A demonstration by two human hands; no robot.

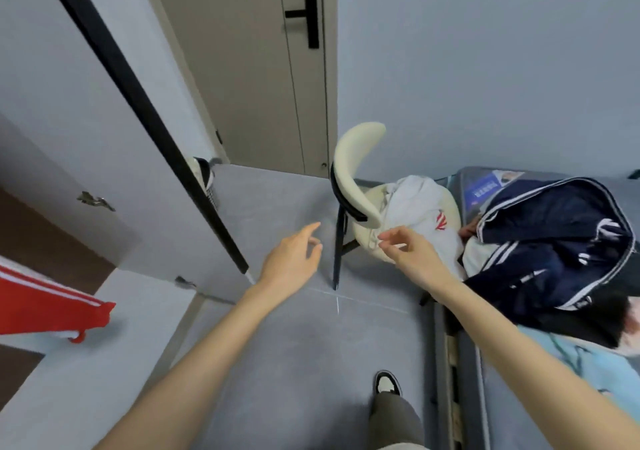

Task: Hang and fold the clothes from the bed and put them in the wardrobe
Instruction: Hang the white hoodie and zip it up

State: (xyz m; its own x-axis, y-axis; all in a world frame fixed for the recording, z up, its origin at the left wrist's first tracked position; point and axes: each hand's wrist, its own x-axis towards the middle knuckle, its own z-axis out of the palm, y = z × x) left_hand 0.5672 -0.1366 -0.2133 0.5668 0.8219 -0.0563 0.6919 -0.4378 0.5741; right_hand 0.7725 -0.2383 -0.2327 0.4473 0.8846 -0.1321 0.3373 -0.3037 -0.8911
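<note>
A white garment with a red logo [420, 212] lies bunched on the seat of a cream chair [356, 158]. My right hand [407, 250] hovers at the garment's near edge, fingers relaxed, holding nothing. My left hand [294, 259] is stretched out over the floor left of the chair, fingers straight and empty. A navy jacket with white stripes [554, 241] is heaped on the bed [519, 397] at the right, with a pale blue garment [588, 363] beside it. A red garment with white stripes [45, 304] hangs at the far left inside the wardrobe.
The white wardrobe door [86, 120] stands open at the left, its black edge running down toward the floor. A beige door with a black handle [308, 15] is behind the chair. My shoe [388, 382] stands on the grey floor beside the bed frame.
</note>
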